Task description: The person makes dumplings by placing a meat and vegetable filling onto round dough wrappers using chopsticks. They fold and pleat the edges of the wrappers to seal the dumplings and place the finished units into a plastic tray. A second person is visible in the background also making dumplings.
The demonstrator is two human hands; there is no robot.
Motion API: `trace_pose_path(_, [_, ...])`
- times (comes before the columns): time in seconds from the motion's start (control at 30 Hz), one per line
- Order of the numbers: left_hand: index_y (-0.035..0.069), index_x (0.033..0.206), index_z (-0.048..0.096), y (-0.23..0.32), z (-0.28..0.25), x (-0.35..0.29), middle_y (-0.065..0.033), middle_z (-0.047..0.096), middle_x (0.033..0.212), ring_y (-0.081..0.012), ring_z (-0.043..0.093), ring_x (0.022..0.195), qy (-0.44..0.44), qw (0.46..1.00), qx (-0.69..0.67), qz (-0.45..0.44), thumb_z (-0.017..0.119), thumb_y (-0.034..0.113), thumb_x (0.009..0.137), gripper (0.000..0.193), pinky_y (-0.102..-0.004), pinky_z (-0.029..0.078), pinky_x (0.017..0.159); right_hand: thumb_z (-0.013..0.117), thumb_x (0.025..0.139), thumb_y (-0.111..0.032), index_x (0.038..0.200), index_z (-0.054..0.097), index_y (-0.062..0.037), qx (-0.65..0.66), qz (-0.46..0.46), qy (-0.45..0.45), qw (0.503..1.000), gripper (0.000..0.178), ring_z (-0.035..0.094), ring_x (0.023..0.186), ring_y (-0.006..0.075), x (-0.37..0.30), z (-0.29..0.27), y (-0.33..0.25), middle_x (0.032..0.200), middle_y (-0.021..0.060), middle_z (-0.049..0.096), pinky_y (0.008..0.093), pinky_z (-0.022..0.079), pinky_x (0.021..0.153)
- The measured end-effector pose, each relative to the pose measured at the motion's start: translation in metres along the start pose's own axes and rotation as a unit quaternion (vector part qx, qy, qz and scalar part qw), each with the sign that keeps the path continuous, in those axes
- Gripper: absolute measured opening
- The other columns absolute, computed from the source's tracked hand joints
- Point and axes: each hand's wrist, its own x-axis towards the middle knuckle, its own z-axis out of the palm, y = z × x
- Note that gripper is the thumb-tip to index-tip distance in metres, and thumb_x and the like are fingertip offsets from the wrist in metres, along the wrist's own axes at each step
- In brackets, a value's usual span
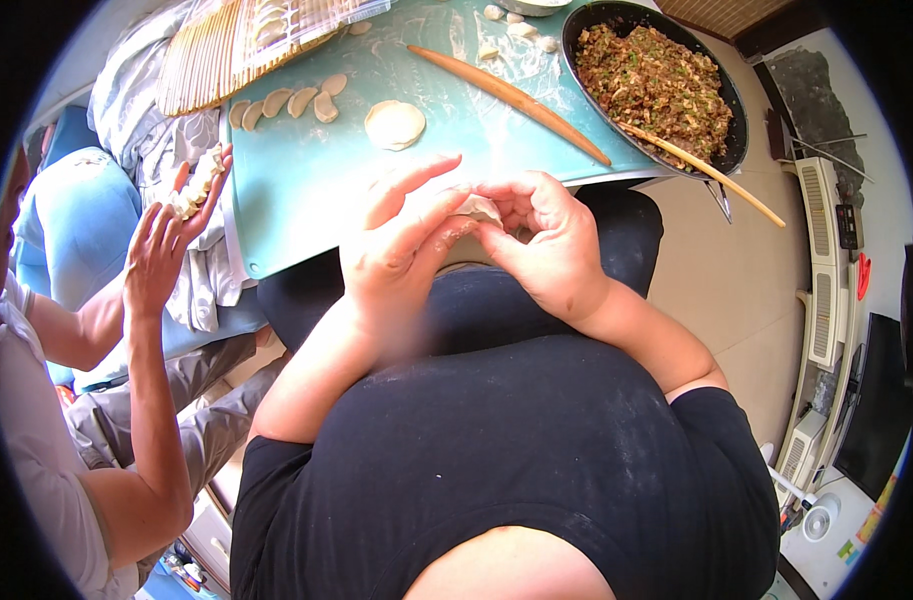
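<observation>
Between my left hand [401, 225] and my right hand [551, 245] is a small floury dumpling [479, 208], held just off the table's near edge. The fingertips of both hands are pinched on it, and they partly cover it. Beyond my left hand, a small stack of round dough wrappers [394, 125] lies on the green mat [296, 195]. Several folded dumplings [276, 103] rest in a row farther left. A tapered wooden rolling pin [511, 100] slants across the mat.
At the far right stands a black pan [738, 145] of minced filling [656, 90], with wooden chopsticks [706, 175] over its rim. A slatted tray [191, 75] bearing dumplings is at the far left. On my left, a co-worker's hands [166, 235] hold pale dough pieces [201, 185].
</observation>
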Motion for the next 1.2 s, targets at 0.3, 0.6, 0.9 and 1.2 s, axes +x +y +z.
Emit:
trace_pose_path(0.3, [0.007,0.087,0.061,0.002,-0.005,0.003,-0.01,0.061,0.106,-0.0261,0.057,0.099,-0.078,0.997,0.024,-0.012,0.071,0.007,0.068,0.022,-0.0346,0.045,0.085,0.064,0.079,-0.001,0.102,0.055,-0.0023,-0.02,0.001,-0.016,1.0,0.025,0.058,0.075,0.0073,-0.001,0.0,0.002,0.088,0.004,0.061,0.0218,0.049,0.069])
trace_pose_path(0.6, [0.003,0.13,0.041,-0.007,0.006,-0.009,-0.0114,0.057,0.117,-0.0183,0.053,0.108,-0.094,0.882,-0.359,-0.29,0.066,0.009,0.08,0.055,-0.0311,0.041,0.093,0.065,0.081,-0.002,0.104,0.046,0.0009,0.177,0.107,-0.018,0.978,0.03,0.059,0.088,0.0118,0.009,-0.005,-0.003,0.095,0.0099,0.06,0.0235,0.048,0.08])
trace_pose_path(0.9, [-0.001,0.121,0.051,-0.004,-0.003,-0.007,-0.0062,0.062,0.104,-0.0101,0.058,0.09,-0.093,0.803,-0.435,-0.397,0.059,0.013,0.088,0.037,-0.0241,0.046,0.082,0.053,0.088,-0.028,0.081,0.061,-0.0052,-0.302,-0.098,-0.118,0.941,0.025,0.053,0.062,0.035,0.025,-0.031,-0.013,0.068,0.0147,0.056,0.0381,0.043,0.054])
trace_pose_path(1.2, [-0.001,0.121,0.05,-0.001,-0.001,-0.004,-0.0052,0.062,0.098,-0.009,0.056,0.085,-0.063,0.826,-0.431,-0.358,0.057,0.014,0.089,0.036,-0.0228,0.045,0.079,0.054,0.087,-0.02,0.085,0.061,-0.0053,-0.268,-0.157,-0.154,0.938,0.017,0.056,0.061,0.0311,0.031,-0.016,-0.012,0.071,0.0138,0.059,0.0375,0.045,0.056])
